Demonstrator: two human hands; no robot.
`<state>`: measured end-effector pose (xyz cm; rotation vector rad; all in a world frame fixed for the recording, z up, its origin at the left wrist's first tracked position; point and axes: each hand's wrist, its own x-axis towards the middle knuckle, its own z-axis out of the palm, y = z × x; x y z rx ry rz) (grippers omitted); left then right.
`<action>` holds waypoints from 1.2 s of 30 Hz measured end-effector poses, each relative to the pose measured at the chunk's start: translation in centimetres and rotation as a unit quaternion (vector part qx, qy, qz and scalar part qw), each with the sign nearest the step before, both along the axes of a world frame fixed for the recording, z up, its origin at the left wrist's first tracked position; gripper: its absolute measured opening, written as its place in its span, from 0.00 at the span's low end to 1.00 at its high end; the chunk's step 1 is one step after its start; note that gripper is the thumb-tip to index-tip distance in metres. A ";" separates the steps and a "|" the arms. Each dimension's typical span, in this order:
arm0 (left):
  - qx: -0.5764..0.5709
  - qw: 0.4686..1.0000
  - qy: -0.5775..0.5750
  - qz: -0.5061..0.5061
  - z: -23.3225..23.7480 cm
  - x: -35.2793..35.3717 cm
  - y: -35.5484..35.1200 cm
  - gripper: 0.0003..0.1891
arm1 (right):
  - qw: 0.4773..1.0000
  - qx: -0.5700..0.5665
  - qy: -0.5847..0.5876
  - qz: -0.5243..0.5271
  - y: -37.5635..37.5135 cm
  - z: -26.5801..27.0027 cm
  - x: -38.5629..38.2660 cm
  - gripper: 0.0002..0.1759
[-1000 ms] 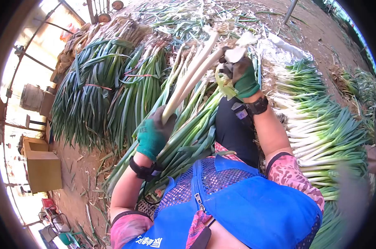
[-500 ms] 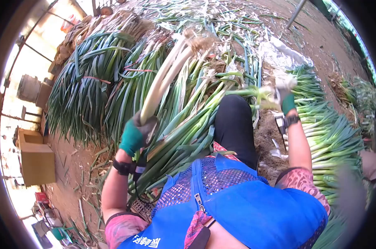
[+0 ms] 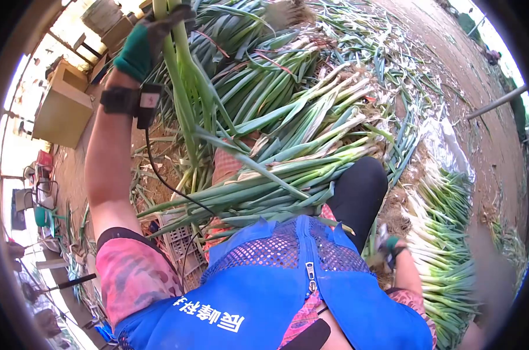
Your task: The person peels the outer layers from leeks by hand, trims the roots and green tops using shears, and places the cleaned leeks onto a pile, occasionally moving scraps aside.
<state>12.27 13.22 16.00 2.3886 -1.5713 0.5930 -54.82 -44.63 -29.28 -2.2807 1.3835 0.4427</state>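
Note:
My left hand [image 3: 153,38], in a grey glove with a green cuff, is raised at the upper left, its fingers closed around long green onions [image 3: 183,87]. Their green leaves hang down from the grip, and their upper ends pass out of the frame. Low at the right, beside my dark-trousered knee, is my gloved right hand [image 3: 387,246], small and blurred. Whether its fingers hold anything cannot be made out. Loose green onions [image 3: 288,169] lie across my lap, leaves to the left and pale root ends to the right.
Cleaned green onions [image 3: 434,233] lie in a long row at the right, near white sheeting [image 3: 448,143]. Bundles tied with red bands [image 3: 276,64] lie ahead. A plastic crate [image 3: 183,245] is beside me, a wooden box [image 3: 63,105] farther left. A cable hangs from my left wrist.
My left hand has swung up and left with the green onions, whose leaves now hang below it. My right hand has dropped beside my knee. The view has shifted left.

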 end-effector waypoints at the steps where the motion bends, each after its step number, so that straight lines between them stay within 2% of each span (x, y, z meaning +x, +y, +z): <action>1: 0.002 0.993 -0.113 -0.026 1.5 0.9 0.4 0.31 | 0.990 -0.015 -0.135 -0.036 -4.3 2.9 5.6 0.25; 2: -0.128 0.990 0.056 -0.036 3.0 0.1 0.2 0.25 | 0.961 -0.016 -0.271 -0.058 -7.7 6.4 11.0 0.25; 3: -0.253 0.941 0.220 -0.046 4.9 -1.4 -0.7 0.22 | 0.914 -0.005 -0.400 -0.063 -10.1 10.5 16.2 0.24; 4: -0.365 0.850 0.375 -0.054 6.4 -2.9 -1.4 0.25 | 0.865 0.011 -0.501 -0.041 -12.0 15.4 21.1 0.23; 6: -0.424 0.870 0.244 -0.066 8.4 -6.6 -2.3 0.20 | 0.818 -0.063 -0.572 0.015 -11.7 27.7 29.7 0.24; 8: -0.400 0.896 0.170 -0.094 12.0 -5.7 -2.5 0.13 | 0.787 -0.135 -0.595 0.088 -8.1 38.5 34.8 0.25; 10: -0.390 0.918 0.065 -0.024 13.6 -9.7 -4.1 0.09 | 0.765 -0.200 -0.583 0.185 -3.0 46.2 37.7 0.27; 11: -0.244 0.965 -0.090 0.026 13.9 -6.8 -1.6 0.11 | 0.749 -0.211 -0.577 0.248 -0.3 48.4 38.3 0.28; 12: -0.092 0.962 -0.246 0.074 14.2 -3.6 0.6 0.29 | 0.658 -0.163 -0.594 0.433 -1.5 48.0 39.4 0.32; 13: -0.337 0.930 0.130 0.064 13.1 -6.8 -3.1 0.21 | 0.612 -0.196 -0.727 0.243 14.8 49.2 38.2 0.19; 14: -0.167 0.986 -0.019 0.009 12.5 -5.7 -2.5 0.18 | 0.632 -0.270 -0.656 0.313 17.5 49.6 36.4 0.26; 15: -0.161 0.983 0.031 0.084 11.3 -8.7 -5.2 0.16 | 0.557 -0.401 -0.609 0.398 19.4 49.4 35.4 0.25; 16: -0.150 0.973 0.080 0.158 9.8 -12.0 -8.0 0.14 | 0.554 -0.415 -0.581 0.428 20.6 48.5 34.8 0.28; 17: -0.124 0.989 0.037 0.071 7.6 -12.3 -9.3 0.13 | 0.550 -0.427 -0.553 0.458 21.8 47.6 34.3 0.32; 18: -0.098 0.995 -0.008 -0.017 4.9 -12.4 -10.6 0.12 | 0.560 -0.461 -0.500 0.473 23.1 46.2 33.6 0.35; 19: -0.117 0.989 0.025 -0.090 1.2 -12.7 -12.2 0.10 | 0.608 -0.467 -0.452 0.456 25.0 45.7 33.1 0.40; 20: -0.043 0.993 0.019 -0.107 -0.6 -14.2 -13.5 0.08 | 0.604 -0.474 -0.439 0.467 25.1 43.5 33.5 0.44; 21: 0.030 0.991 0.014 -0.128 -2.3 -15.7 -14.8 0.06 | 0.623 -0.434 -0.435 0.484 25.1 41.2 33.5 0.47; 22: 0.190 0.977 -0.037 -0.089 -3.2 -18.1 -15.2 0.05 | 0.680 -0.368 -0.412 0.483 25.7 39.6 32.9 0.48; 23: 0.211 0.966 -0.080 -0.128 -4.8 -19.7 -15.2 0.03 | 0.743 -0.271 -0.409 0.455 26.1 37.2 32.3 0.48; 24: 0.229 0.950 -0.123 -0.173 -6.3 -21.0 -15.4 0.03 | 0.837 -0.161 -0.290 0.436 26.8 36.4 31.6 0.45; 25: 0.270 0.938 -0.083 -0.203 -6.6 -21.8 -15.9 0.07 | 0.900 0.039 -0.206 0.382 27.1 36.2 30.5 0.39; 26: 0.314 0.918 -0.046 -0.236 -6.8 -22.1 -16.4 0.15 | 0.827 0.169 -0.335 0.419 26.5 29.5 30.7 0.32; 27: 0.331 0.910 -0.051 -0.246 -6.8 -22.5 -17.1 0.16 | 0.820 0.303 -0.330 0.356 27.2 30.4 29.4 0.25; 28: 0.322 0.906 -0.063 -0.268 -7.2 -22.3 -18.0 0.15 | 0.817 0.321 -0.398 0.268 28.0 30.4 28.0 0.17; 30: 0.298 0.906 -0.110 -0.280 -6.2 -23.0 -20.5 0.19 | 0.820 0.229 -0.487 0.193 28.3 28.7 27.3 0.17; 32: 0.107 0.934 -0.113 -0.323 -3.5 -25.3 -22.6 0.20 | 0.834 0.247 -0.488 0.071 26.9 31.6 24.6 0.16; 33: 0.077 0.939 -0.106 -0.318 -2.3 -26.3 -23.2 0.24 | 0.782 0.231 -0.574 0.077 25.6 29.7 23.8 0.15; 34: 0.046 0.945 -0.098 -0.310 -1.8 -27.0 -23.7 0.28 | 0.768 0.243 -0.591 0.031 23.4 27.9 23.3 0.17; 35: 0.015 0.946 -0.046 -0.319 -2.1 -27.1 -24.2 0.28 | 0.784 0.236 -0.573 -0.042 22.6 31.1 20.1 0.21; 36: 0.023 0.947 -0.037 -0.319 -2.7 -27.1 -24.5 0.28 | 0.772 0.213 -0.592 -0.088 21.8 33.3 17.1 0.24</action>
